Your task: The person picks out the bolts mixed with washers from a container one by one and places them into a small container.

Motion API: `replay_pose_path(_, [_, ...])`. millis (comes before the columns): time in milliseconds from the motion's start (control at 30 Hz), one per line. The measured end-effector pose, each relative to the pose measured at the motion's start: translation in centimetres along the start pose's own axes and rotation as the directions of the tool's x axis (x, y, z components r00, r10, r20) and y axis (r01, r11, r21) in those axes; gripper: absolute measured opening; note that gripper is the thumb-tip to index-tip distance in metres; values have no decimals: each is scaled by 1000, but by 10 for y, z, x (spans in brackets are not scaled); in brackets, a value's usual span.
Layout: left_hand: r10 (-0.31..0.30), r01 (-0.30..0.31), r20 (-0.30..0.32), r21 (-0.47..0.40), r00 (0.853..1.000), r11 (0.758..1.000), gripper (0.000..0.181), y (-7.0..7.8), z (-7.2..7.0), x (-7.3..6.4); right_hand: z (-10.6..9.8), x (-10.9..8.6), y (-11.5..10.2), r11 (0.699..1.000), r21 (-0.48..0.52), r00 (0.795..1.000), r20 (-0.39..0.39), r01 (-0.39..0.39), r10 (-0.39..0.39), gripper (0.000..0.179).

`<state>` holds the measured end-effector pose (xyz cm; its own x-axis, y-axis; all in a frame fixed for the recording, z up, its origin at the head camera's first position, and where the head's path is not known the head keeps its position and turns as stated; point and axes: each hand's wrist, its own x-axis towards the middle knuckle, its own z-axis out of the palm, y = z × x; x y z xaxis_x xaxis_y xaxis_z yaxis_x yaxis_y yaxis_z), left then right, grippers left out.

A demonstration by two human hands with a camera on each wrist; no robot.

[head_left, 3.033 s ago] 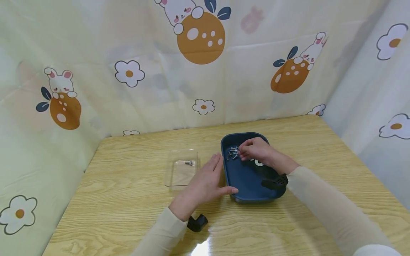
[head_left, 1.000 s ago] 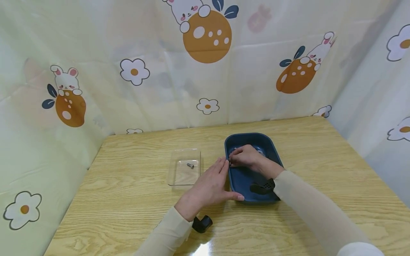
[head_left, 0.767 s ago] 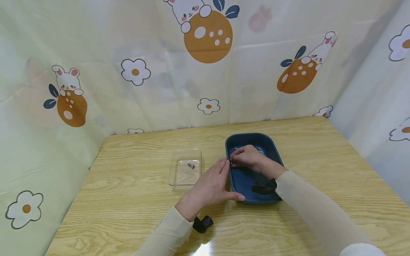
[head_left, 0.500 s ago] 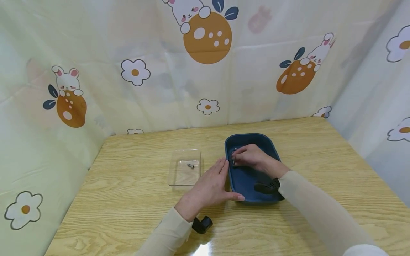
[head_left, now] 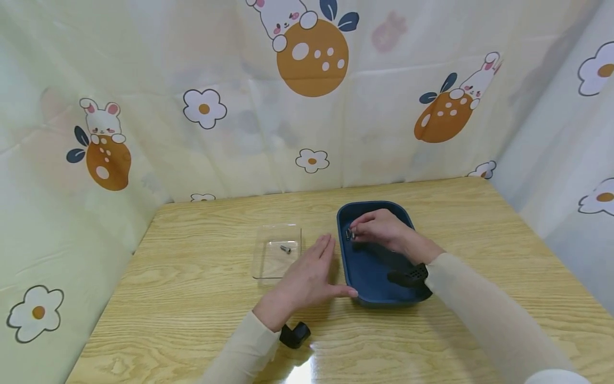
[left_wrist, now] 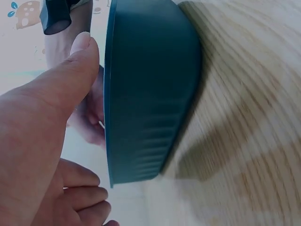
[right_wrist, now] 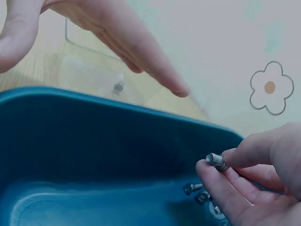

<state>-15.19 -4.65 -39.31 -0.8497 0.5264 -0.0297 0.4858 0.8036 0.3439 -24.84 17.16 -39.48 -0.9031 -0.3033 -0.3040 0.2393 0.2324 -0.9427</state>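
In the head view my right hand is inside the dark blue bin. Its thumb and fingertips pinch a small silver screw, held above the bin floor in the right wrist view. Several more screws lie under the fingertips, partly hidden by them. My left hand stays beside the bin's left wall, fingers straight, with the thumb close to the near rim. To its left stands a shallow clear plastic box with a single screw lying in it.
Everything stands on a wood-grain table. A patterned curtain hangs along its back and sides. Black camera mounts sit on both wrists, the left one just over the table and the right one over the bin.
My right hand has risen and moved slightly right, away from the bin's left wall, with a screw now showing in its pinch. My left hand has drawn back a little from the rim.
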Motion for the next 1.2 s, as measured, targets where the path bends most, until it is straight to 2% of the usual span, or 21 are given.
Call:
replay_pose_path(333, [-46, 46, -11, 19, 999, 999, 116, -13, -13, -10, -1, -5, -23, 1000, 21, 1000, -3, -13, 13, 35])
replay_pose_path(500, [-56, 55, -26, -15, 998, 998, 117, -20, -19, -16, 5, -3, -29, 1000, 23, 1000, 22, -5, 5, 35])
replay_pose_path(600, [-67, 66, -36, -32, 997, 997, 117, -25, -22, -20, 10, -2, -33, 1000, 9, 999, 39, 15, -15, 35])
replay_pose_path(800, [-81, 80, -61, -10, 995, 997, 119, -37, -26, -27, 24, 1, -39, 999, 3, 997, 66, 36, -36, 30])
replay_pose_path(1200, [-162, 158, -85, -52, 983, 986, 117, -59, -34, -41, 57, 16, -44, 997, -40, 991, 118, 65, -60, 27])
